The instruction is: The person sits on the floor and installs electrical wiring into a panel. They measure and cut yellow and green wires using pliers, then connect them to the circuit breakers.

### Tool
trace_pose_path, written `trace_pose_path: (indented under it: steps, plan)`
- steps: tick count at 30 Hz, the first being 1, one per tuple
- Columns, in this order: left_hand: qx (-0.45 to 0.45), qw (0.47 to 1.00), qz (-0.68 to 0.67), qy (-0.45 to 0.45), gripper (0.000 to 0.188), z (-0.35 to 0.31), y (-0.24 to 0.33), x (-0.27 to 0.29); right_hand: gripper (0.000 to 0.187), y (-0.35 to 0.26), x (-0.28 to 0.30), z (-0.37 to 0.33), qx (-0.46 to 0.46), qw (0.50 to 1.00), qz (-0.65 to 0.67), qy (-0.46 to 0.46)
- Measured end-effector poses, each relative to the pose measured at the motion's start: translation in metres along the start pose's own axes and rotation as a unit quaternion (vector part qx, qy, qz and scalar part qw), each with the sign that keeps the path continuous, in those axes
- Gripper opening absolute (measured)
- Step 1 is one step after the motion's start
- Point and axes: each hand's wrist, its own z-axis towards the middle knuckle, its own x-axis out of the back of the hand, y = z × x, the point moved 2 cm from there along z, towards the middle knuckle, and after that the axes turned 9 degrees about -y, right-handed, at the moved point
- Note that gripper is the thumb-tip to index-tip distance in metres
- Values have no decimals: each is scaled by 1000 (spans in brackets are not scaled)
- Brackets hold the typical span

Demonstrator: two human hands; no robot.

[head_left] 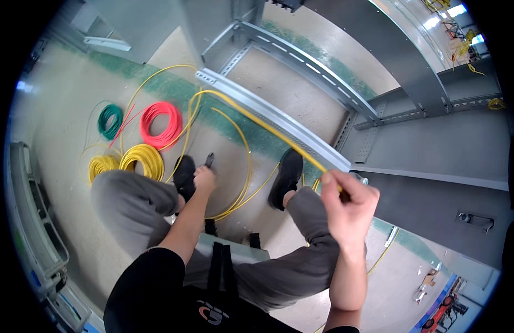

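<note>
Pale floor (pixel 68 105), crossed by a green painted band (pixel 257 135), is spreading beneath a large grey metal cabinet frame (pixel 434 141), which is filling the upper right. Grey-trousered legs (pixel 137 202) are bending over the floor, with dark shoes (pixel 288 176) resting on it. Yellow cable (pixel 273 129) is looping between the shoes and also running alongside the frame's near rail up to the right. Two yellow coils (pixel 151 160) are lying at the left, with a red coil (pixel 175 125) and a smaller green coil (pixel 119 123) sitting beyond them. The right hand (pixel 348 202) is gripping the cable in a fist. The left hand (pixel 204 178), low beside a shoe, is wrapping around a small dark tool (pixel 210 160).
</note>
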Motion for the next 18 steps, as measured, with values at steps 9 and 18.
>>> trace_pose_path:
  steps: [9,18]
  plan:
    - [-84,956,-238,-146,59,-1,55,36,5,13,-3,24,14,999,32,15]
    - [-465,688,-511,-221,44,-210,183,269,9,6,-3,21,33,997,49,51]
